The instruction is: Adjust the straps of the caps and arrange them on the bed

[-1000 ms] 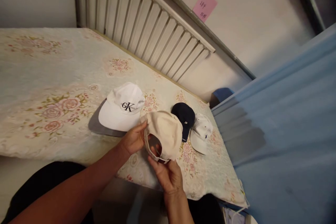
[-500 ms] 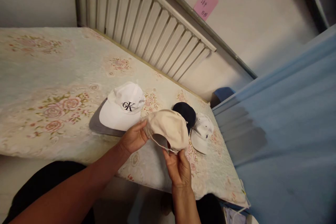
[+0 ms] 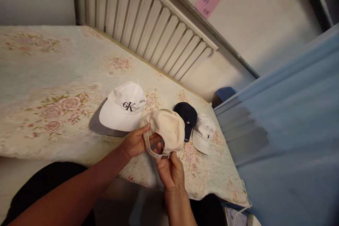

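Note:
A beige baseball cap (image 3: 168, 127) is held up above the bed by both hands, its back opening and strap facing me. My left hand (image 3: 135, 141) pinches the cap's left edge, where the strap begins, with some fingers showing through the opening. My right hand (image 3: 171, 169) grips the strap and rim at the lower right, near the buckle. To the left lies a white cap (image 3: 124, 104) with black letters on its front. Behind and right of the beige cap rest a navy cap (image 3: 186, 114) and another white cap (image 3: 205, 130) with a small dark emblem.
A floral sheet (image 3: 63, 70) covers the bed. White rails (image 3: 148, 21) stand along its far side against the wall, where a pink note (image 3: 208, 1) is stuck. A blue curtain (image 3: 286, 130) hangs on the right. Part of a blue object (image 3: 225, 95) shows at the far corner.
Both hands have turned the beige cap and shifted it slightly left, so its back opening and strap show more. More of the navy cap is uncovered. The other caps stay in place.

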A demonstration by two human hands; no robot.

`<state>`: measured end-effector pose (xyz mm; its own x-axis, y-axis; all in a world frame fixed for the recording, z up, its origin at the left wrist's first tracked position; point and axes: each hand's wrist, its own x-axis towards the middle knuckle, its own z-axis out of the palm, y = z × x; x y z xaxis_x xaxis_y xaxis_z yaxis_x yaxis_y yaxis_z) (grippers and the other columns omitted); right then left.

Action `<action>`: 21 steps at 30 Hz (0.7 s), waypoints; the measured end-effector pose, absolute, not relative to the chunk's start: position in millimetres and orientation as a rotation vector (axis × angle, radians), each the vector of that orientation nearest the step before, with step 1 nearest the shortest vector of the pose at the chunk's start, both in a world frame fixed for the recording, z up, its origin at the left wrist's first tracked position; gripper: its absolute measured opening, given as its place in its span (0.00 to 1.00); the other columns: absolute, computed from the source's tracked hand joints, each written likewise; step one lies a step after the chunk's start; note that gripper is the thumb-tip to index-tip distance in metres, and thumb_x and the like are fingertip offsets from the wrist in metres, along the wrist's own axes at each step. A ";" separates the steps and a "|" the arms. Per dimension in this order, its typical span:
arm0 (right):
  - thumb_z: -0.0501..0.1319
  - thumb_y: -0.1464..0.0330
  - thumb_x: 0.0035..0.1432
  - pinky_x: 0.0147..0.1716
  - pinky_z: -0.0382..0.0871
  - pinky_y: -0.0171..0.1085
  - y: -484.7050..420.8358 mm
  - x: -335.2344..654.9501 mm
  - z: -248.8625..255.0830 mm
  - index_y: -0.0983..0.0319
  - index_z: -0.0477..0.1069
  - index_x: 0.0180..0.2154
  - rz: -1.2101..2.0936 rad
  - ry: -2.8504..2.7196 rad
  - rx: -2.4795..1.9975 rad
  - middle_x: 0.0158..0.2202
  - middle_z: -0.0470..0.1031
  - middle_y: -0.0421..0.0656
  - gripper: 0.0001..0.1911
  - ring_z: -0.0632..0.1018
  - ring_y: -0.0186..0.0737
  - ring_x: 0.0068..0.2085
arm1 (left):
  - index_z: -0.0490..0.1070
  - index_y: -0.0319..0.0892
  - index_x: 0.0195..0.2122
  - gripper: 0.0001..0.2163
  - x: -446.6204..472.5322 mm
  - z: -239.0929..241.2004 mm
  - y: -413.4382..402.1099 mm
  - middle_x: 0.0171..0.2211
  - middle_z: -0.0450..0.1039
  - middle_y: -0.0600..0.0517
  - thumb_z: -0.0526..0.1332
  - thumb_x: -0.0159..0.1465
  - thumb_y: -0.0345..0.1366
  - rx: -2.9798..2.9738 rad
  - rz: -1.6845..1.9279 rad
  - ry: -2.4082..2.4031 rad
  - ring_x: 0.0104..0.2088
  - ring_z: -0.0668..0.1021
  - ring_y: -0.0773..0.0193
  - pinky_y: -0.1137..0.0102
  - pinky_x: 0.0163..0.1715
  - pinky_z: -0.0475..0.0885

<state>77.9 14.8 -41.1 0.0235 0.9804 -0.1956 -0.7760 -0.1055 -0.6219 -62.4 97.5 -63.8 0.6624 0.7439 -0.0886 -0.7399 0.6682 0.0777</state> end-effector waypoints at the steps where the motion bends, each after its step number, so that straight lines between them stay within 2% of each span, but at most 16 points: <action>1: 0.72 0.70 0.42 0.55 0.67 0.50 14.1 77.6 -40.3 0.57 0.74 0.45 1.541 -0.407 -0.697 0.45 0.80 0.42 0.24 0.80 0.42 0.43 | 0.73 0.34 0.43 0.11 -62.2 -63.6 98.8 0.34 0.80 0.43 0.54 0.66 0.32 0.032 0.858 0.117 0.37 0.81 0.57 0.63 0.44 0.73; 4: 0.72 0.72 0.41 0.56 0.65 0.54 14.3 80.3 -38.8 0.58 0.73 0.47 1.508 -0.468 -0.735 0.48 0.78 0.44 0.28 0.80 0.45 0.45 | 0.73 0.36 0.44 0.11 -62.0 -63.4 104.0 0.37 0.80 0.45 0.53 0.66 0.30 0.030 0.977 0.119 0.37 0.81 0.60 0.66 0.42 0.75; 7: 0.71 0.72 0.44 0.58 0.63 0.54 19.1 88.0 -38.8 0.58 0.72 0.48 1.481 -0.457 -0.733 0.52 0.75 0.44 0.27 0.77 0.45 0.50 | 0.72 0.37 0.47 0.12 -63.0 -62.5 107.7 0.41 0.80 0.46 0.52 0.66 0.28 0.061 1.080 0.087 0.39 0.81 0.60 0.66 0.41 0.76; 11: 0.70 0.71 0.46 0.58 0.64 0.50 26.7 99.0 -40.9 0.58 0.74 0.45 1.465 -0.411 -0.700 0.50 0.77 0.41 0.22 0.75 0.42 0.53 | 0.72 0.37 0.46 0.12 -64.4 -59.4 107.8 0.41 0.80 0.47 0.51 0.67 0.27 0.094 1.111 0.041 0.39 0.81 0.60 0.65 0.39 0.77; 16: 0.70 0.70 0.48 0.57 0.66 0.48 27.1 102.0 -45.4 0.57 0.74 0.45 1.451 -0.382 -0.700 0.50 0.77 0.41 0.20 0.75 0.40 0.52 | 0.73 0.37 0.45 0.13 -65.2 -59.7 107.5 0.42 0.80 0.47 0.49 0.68 0.28 0.108 1.103 0.054 0.40 0.81 0.60 0.67 0.35 0.77; 18: 0.69 0.71 0.48 0.56 0.67 0.47 26.3 100.9 -46.6 0.56 0.74 0.45 1.451 -0.360 -0.699 0.50 0.77 0.40 0.20 0.76 0.39 0.51 | 0.72 0.38 0.47 0.13 -64.6 -62.1 106.7 0.43 0.79 0.47 0.50 0.68 0.29 0.113 1.098 0.055 0.41 0.81 0.59 0.67 0.35 0.77; 21: 0.69 0.71 0.48 0.54 0.69 0.45 26.3 98.3 -46.1 0.56 0.74 0.44 1.452 -0.337 -0.695 0.48 0.78 0.40 0.19 0.76 0.39 0.51 | 0.71 0.38 0.49 0.13 -62.8 -65.8 103.0 0.44 0.79 0.46 0.53 0.66 0.28 0.131 1.057 0.024 0.43 0.80 0.57 0.63 0.41 0.76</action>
